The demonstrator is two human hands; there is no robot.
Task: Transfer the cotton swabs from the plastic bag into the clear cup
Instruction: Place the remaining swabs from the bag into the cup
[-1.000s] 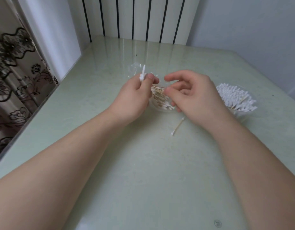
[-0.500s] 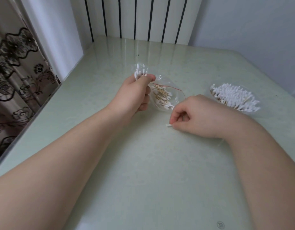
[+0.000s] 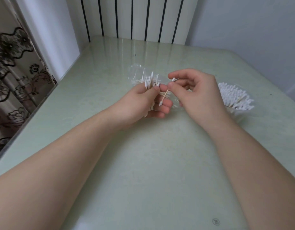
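My left hand (image 3: 143,103) grips a bundle of cotton swabs (image 3: 151,81) together with the crumpled clear plastic bag (image 3: 135,73), the white tips sticking up above my fingers. My right hand (image 3: 195,95) pinches a single wooden-stemmed swab (image 3: 165,95) between thumb and forefinger, right next to the left hand's fingers. The clear cup (image 3: 234,112) stands at the right, packed with upright swabs (image 3: 234,95) whose white tips fan out over its rim. The bag's lower part is hidden behind both hands.
The pale green glass-topped table (image 3: 160,163) carries everything. A white striped radiator (image 3: 135,19) stands behind its far edge, a patterned curtain (image 3: 12,72) hangs at the left, and a grey wall closes the right side.
My right hand picked the loose swab up off the table and brought it up beside the left hand. The left hand has stayed in place with the bag and bundle.
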